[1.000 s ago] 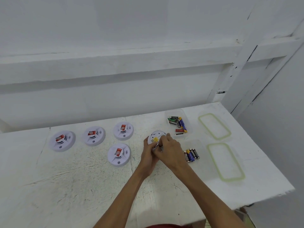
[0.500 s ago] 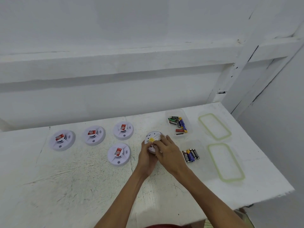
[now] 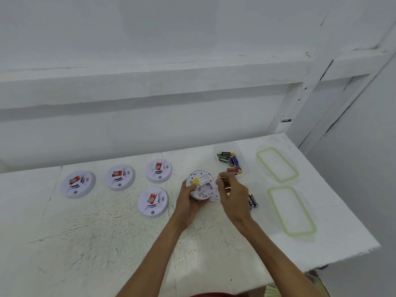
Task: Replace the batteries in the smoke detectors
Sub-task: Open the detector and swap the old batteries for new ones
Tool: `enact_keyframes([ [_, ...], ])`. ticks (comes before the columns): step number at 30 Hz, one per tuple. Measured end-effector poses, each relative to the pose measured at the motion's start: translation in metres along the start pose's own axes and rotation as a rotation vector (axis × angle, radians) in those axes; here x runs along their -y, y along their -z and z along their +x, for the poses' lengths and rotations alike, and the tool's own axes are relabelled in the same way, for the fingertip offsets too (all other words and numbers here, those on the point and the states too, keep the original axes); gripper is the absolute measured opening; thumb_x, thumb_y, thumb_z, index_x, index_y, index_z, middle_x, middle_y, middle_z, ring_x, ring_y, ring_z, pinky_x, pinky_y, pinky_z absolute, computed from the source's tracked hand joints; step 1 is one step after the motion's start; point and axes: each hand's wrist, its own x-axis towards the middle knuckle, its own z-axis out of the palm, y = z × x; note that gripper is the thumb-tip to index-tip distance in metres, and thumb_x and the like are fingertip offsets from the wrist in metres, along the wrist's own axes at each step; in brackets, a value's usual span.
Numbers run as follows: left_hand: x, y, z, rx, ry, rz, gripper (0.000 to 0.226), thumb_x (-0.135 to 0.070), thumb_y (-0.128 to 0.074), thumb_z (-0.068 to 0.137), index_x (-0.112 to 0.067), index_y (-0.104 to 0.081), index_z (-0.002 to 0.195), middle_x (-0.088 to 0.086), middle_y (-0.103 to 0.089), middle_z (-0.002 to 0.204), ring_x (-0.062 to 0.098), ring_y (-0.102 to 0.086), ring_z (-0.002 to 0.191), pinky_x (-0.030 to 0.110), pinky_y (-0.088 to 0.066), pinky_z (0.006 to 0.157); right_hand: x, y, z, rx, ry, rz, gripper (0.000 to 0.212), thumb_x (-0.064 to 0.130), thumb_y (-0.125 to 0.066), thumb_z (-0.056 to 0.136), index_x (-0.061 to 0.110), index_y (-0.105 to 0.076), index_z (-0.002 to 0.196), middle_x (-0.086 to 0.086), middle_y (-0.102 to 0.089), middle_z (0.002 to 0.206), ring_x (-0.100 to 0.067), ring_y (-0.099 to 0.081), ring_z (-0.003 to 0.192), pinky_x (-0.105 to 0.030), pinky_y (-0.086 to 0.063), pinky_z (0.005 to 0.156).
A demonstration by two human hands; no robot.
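Observation:
A white smoke detector [image 3: 201, 182] is turned back-up with its battery compartment exposed, and my left hand [image 3: 188, 202] grips it from the left and below, just above the table. Just right of it, my right hand [image 3: 234, 192] has curled fingers and holds a small white cover piece [image 3: 215, 197] at the detector's right edge. Motion blur hides the fingertips. Loose batteries [image 3: 228, 159] lie in a clear tub [image 3: 240, 151] behind my right hand. A few more batteries [image 3: 253, 200] lie in a second clear tub right of that hand.
Several other white detectors sit face-up to the left: [image 3: 78, 184], [image 3: 120, 177], [image 3: 158, 170] and a nearer detector [image 3: 153, 202]. Two green-rimmed lids [image 3: 277, 165] [image 3: 292, 211] lie at the right. The table edge [image 3: 342, 256] drops off at the right front.
My right hand has pulled away from the detector's back toward the right, taking the white cover piece with it. The compartment now shows. My left hand has tilted the detector slightly.

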Motion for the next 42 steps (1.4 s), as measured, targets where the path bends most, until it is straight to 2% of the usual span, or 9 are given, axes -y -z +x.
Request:
enact_keyframes([
  [4, -0.004, 0.012, 0.007, -0.037, -0.015, -0.003, 0.044, -0.003, -0.049, 0.103, -0.015, -0.050, 0.145, 0.016, -0.063, 0.141, 0.036, -0.062, 0.128, 0.046, -0.060, 0.093, -0.021, 0.027, 0.003, -0.068, -0.109, -0.136, 0.026, 0.010, -0.060, 0.093, 0.021, -0.062, 0.116, 0.005, -0.067, 0.087, -0.007, -0.063, 0.069, -0.025, -0.053, 0.065],
  [10, -0.004, 0.021, 0.015, -0.083, -0.040, 0.051, 0.046, 0.001, -0.050, 0.103, -0.019, -0.044, 0.143, 0.010, -0.059, 0.142, 0.035, -0.060, 0.128, 0.060, -0.049, 0.106, -0.054, 0.050, -0.011, 0.020, -0.213, -0.373, 0.029, 0.008, -0.059, 0.093, 0.013, -0.065, 0.121, -0.007, -0.059, 0.109, -0.019, -0.057, 0.080, -0.027, -0.044, 0.069],
  [14, -0.001, 0.020, 0.014, -0.067, -0.080, 0.118, 0.042, -0.004, -0.055, 0.104, -0.024, -0.042, 0.139, 0.004, -0.057, 0.141, 0.023, -0.064, 0.122, 0.045, -0.061, 0.092, -0.058, 0.051, -0.014, 0.062, -0.255, -0.453, 0.020, 0.012, -0.058, 0.094, 0.014, -0.064, 0.113, -0.004, -0.060, 0.100, -0.021, -0.055, 0.081, -0.033, -0.046, 0.066],
  [22, 0.001, 0.023, 0.018, -0.102, -0.077, 0.029, 0.044, -0.012, -0.054, 0.105, -0.017, -0.041, 0.146, 0.009, -0.056, 0.145, 0.031, -0.061, 0.129, 0.056, -0.056, 0.100, -0.055, 0.048, -0.013, 0.075, -0.256, -0.585, 0.013, 0.024, -0.057, 0.097, 0.014, -0.060, 0.105, -0.002, -0.060, 0.095, -0.021, -0.054, 0.079, -0.031, -0.038, 0.058],
  [26, -0.001, 0.023, 0.017, -0.098, -0.061, -0.031, 0.036, -0.019, -0.047, 0.108, -0.016, -0.049, 0.143, 0.014, -0.061, 0.143, 0.036, -0.062, 0.128, 0.055, -0.058, 0.097, -0.050, 0.047, -0.009, 0.008, -0.208, -0.561, 0.013, 0.019, -0.058, 0.095, 0.012, -0.064, 0.104, -0.002, -0.062, 0.100, -0.023, -0.059, 0.082, -0.030, -0.039, 0.059],
  [30, -0.002, 0.023, 0.017, -0.083, -0.052, -0.042, 0.044, -0.025, -0.042, 0.108, -0.016, -0.047, 0.150, 0.016, -0.060, 0.145, 0.039, -0.059, 0.131, 0.052, -0.059, 0.096, -0.045, 0.047, 0.021, -0.029, -0.097, -0.550, 0.010, 0.012, -0.060, 0.092, 0.013, -0.068, 0.099, -0.002, -0.065, 0.097, -0.023, -0.054, 0.090, -0.032, -0.045, 0.062],
  [34, -0.004, 0.022, 0.014, -0.064, -0.056, -0.001, 0.042, -0.026, -0.040, 0.109, -0.022, -0.048, 0.150, 0.010, -0.062, 0.145, 0.037, -0.059, 0.132, 0.052, -0.056, 0.100, -0.048, 0.044, 0.075, 0.119, -0.037, -0.664, 0.028, 0.006, -0.057, 0.093, 0.015, -0.067, 0.117, -0.002, -0.066, 0.115, -0.025, -0.043, 0.112, -0.034, -0.046, 0.078],
  [37, -0.004, 0.024, 0.014, -0.046, -0.060, 0.043, 0.043, -0.029, -0.040, 0.110, -0.024, -0.046, 0.152, 0.009, -0.060, 0.147, 0.035, -0.058, 0.134, 0.056, -0.051, 0.106, -0.049, 0.043, 0.108, 0.301, -0.010, -0.863, 0.049, 0.000, -0.057, 0.089, 0.025, -0.060, 0.130, 0.004, -0.062, 0.127, -0.027, -0.036, 0.123, -0.039, -0.032, 0.089],
  [42, -0.004, 0.025, 0.014, -0.028, -0.059, 0.074, 0.042, -0.030, -0.039, 0.111, -0.025, -0.045, 0.153, 0.008, -0.060, 0.147, 0.034, -0.059, 0.134, 0.060, -0.046, 0.111, -0.050, 0.045, 0.135, 0.566, 0.068, -1.082, 0.049, 0.020, -0.067, 0.089, 0.035, -0.055, 0.134, 0.005, -0.055, 0.135, -0.028, -0.029, 0.132, -0.046, -0.030, 0.094],
])
